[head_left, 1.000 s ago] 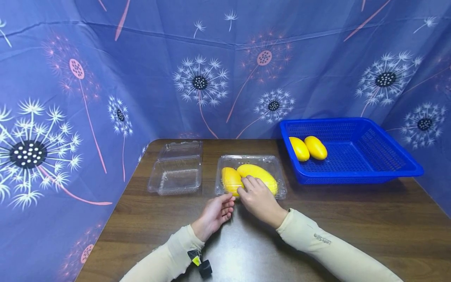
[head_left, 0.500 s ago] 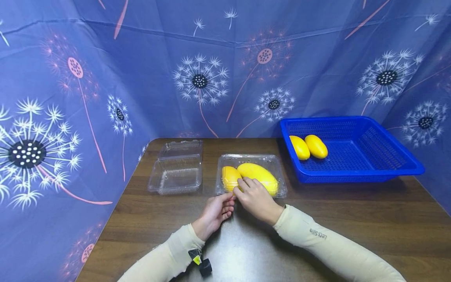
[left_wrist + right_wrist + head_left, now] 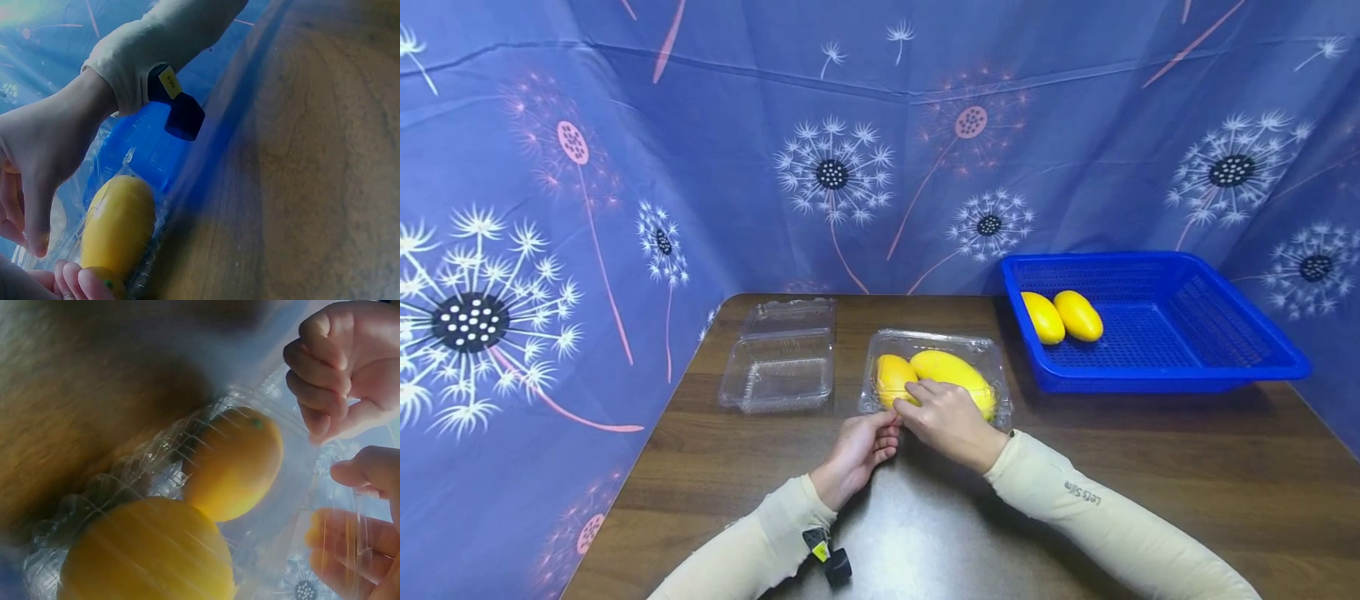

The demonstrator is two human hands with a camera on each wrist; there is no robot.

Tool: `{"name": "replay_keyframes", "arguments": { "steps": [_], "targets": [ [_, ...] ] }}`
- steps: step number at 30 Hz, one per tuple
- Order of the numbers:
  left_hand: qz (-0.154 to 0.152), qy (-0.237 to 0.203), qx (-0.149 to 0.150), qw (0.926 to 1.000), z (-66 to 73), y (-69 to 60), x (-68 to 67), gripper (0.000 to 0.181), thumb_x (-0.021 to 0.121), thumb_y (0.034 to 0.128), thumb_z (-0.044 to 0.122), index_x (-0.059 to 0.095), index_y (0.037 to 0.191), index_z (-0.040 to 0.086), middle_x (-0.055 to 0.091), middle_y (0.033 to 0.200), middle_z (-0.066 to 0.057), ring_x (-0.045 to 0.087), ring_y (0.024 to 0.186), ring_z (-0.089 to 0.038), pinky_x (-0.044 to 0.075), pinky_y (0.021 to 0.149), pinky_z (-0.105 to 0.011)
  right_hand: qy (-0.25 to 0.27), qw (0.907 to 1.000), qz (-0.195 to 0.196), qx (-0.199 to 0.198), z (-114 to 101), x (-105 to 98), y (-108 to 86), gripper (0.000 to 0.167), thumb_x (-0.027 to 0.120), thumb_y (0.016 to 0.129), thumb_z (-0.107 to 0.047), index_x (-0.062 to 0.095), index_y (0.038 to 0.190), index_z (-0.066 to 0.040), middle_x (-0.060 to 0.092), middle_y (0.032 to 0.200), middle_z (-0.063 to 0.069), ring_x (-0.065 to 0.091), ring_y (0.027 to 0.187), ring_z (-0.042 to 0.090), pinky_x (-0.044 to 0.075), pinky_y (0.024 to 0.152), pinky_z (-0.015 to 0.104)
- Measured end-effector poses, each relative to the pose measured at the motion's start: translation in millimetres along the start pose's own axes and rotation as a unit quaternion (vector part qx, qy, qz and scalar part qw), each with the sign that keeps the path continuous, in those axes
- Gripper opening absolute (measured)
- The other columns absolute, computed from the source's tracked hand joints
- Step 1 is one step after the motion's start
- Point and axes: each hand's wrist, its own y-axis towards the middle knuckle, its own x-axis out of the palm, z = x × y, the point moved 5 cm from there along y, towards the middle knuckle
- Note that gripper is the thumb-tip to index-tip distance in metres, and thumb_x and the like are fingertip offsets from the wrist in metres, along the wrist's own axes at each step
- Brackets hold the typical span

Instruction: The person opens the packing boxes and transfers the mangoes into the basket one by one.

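A clear plastic clamshell container (image 3: pixel 868 340) with two yellow mangoes (image 3: pixel 946 367) inside lies in the middle of the table in the head view. Its lid appears to be over the fruit, with clear ridges crossing a mango (image 3: pixel 240 462) in the right wrist view. At the front edge, my left hand (image 3: pixel 856 450) pinches the clamshell's rim between thumb and forefinger, other fingers curled. Right beside it my right hand (image 3: pixel 951 423) grips the front of the lid; some of its fingers (image 3: pixel 350 540) show through clear plastic. The exact contact at the rim is partly hidden.
A second clear clamshell (image 3: pixel 782 375) stands unfolded to the left. At the back right is a blue plastic basket (image 3: pixel 1172 385) with two more mangoes (image 3: pixel 1078 317) at its left side. Patterned blue cloth (image 3: pixel 880 167) hangs behind the wooden table (image 3: pixel 1150 467).
My right hand has shifted slightly left along the front edge, closer to my left hand. My left hand stays at the rim. The head view has swung slightly.
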Motion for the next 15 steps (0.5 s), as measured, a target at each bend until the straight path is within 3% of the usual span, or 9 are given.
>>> {"name": "replay_keyframes", "arguments": {
  "steps": [4,7,11,15],
  "targets": [
    [-0.004,0.004,-0.013,0.9999,-3.5,-2.9,-0.8,0.012,0.059,0.0915,0.012,0.065,0.086,0.003,0.059,0.060,0.008,0.052,0.053,-0.002,0.047,0.053,-0.014,0.035,0.9968,0.048,0.053,12.8,-16.9,9.6,0.017,0.079,0.071,-0.007,0.067,0.083,-0.012,0.073,0.083,0.008,0.066,0.066,0.021,0.057,0.053,0.031],
    [-0.007,0.006,-0.022,0.9997,-5.8,-4.7,-1.3,0.014,0.060,0.0919,0.012,0.067,0.082,0.005,0.060,0.059,0.008,0.053,0.053,-0.002,0.048,0.054,-0.015,0.057,0.9910,0.063,0.104,29.0,-36.7,24.9,0.018,0.082,0.072,-0.008,0.072,0.088,-0.009,0.074,0.087,0.009,0.069,0.073,0.024,0.060,0.060,0.035],
    [-0.009,0.004,-0.024,0.9996,-7.4,-6.3,-1.8,0.014,0.060,0.0923,0.012,0.068,0.083,0.006,0.061,0.061,0.008,0.053,0.053,-0.002,0.048,0.054,-0.015,0.074,0.9901,0.019,0.118,36.9,-44.7,32.6,0.022,0.084,0.074,-0.011,0.072,0.092,-0.008,0.073,0.091,0.008,0.068,0.081,0.024,0.060,0.068,0.037],
    [-0.011,-0.002,-0.026,0.9996,-7.7,-7.2,-0.3,0.020,0.059,0.0934,0.013,0.066,0.100,-0.004,0.063,0.063,0.008,0.053,0.053,-0.001,0.049,0.054,-0.015,0.083,0.9906,-0.011,0.109,37.3,-40.9,23.9,0.023,0.084,0.074,-0.011,0.071,0.093,-0.006,0.073,0.095,0.009,0.068,0.087,0.024,0.060,0.073,0.038]
  ]
}}
